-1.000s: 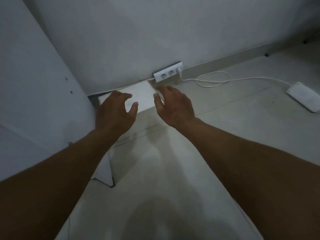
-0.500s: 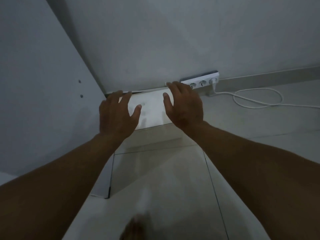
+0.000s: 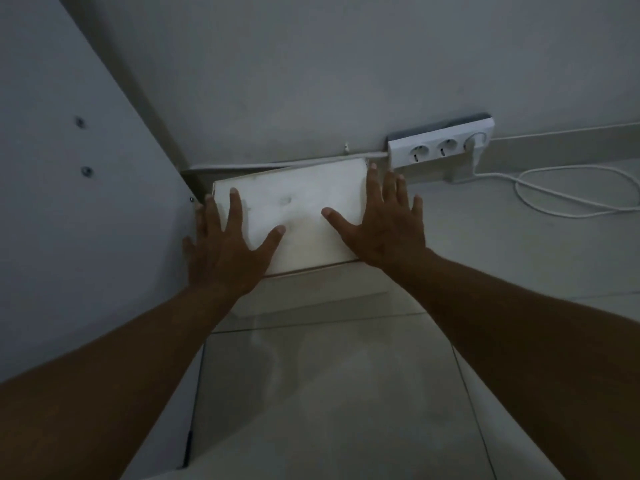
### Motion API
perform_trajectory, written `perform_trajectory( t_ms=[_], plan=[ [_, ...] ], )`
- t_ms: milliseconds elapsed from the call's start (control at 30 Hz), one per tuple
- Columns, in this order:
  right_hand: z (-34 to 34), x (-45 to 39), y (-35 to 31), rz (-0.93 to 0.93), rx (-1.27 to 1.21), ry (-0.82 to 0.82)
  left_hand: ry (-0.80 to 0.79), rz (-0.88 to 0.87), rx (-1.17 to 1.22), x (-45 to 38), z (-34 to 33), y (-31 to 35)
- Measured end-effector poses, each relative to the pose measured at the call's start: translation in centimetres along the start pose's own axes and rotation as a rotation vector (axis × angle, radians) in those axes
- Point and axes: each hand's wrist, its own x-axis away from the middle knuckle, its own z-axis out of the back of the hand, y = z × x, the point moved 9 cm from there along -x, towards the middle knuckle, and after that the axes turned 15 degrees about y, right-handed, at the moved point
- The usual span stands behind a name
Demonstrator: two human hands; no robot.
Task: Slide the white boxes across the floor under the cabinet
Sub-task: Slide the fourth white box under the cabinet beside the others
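A flat white box lies on the floor in the corner between the white cabinet side panel and the wall. My left hand clasps its left edge, thumb and forefinger spread on the top and the other fingers over the side next to the panel. My right hand clasps the right edge, thumb on the top and fingers down along the side. The box's near face shows below my hands; its far edge sits close to the wall.
A white power strip stands against the wall just right of the box, and its white cable loops over the floor to the right. Glossy pale floor tiles stretch toward me. Two screw heads show in the cabinet panel.
Both hands hovered over the box with curled fingers before; now they lie spread on its left and right edges. The view has moved closer to the corner.
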Motion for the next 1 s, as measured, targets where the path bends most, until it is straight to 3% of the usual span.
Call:
perform_trajectory(
  t_ms=[133,267,433,700,1000],
  plan=[
    [-2.2,-0.2,0.5,-0.125,-0.034,-0.121,-0.073,0.022,0.021,-0.3,-1.7,-0.8],
    [-2.3,0.0,0.6,-0.132,-0.019,-0.105,-0.138,0.187,0.105,-0.2,-2.6,-2.0],
    [-1.7,0.4,0.3,-0.11,-0.004,-0.1,-0.112,0.18,0.06,0.0,-2.1,-1.8],
    [1.4,3.7,1.5,-0.125,-0.055,0.029,-0.043,0.15,0.105,2.6,-0.1,-0.5],
    [10.2,8.0,2.4,-0.088,-0.15,0.248,0.103,0.108,0.167,6.6,7.0,2.7]
  ],
)
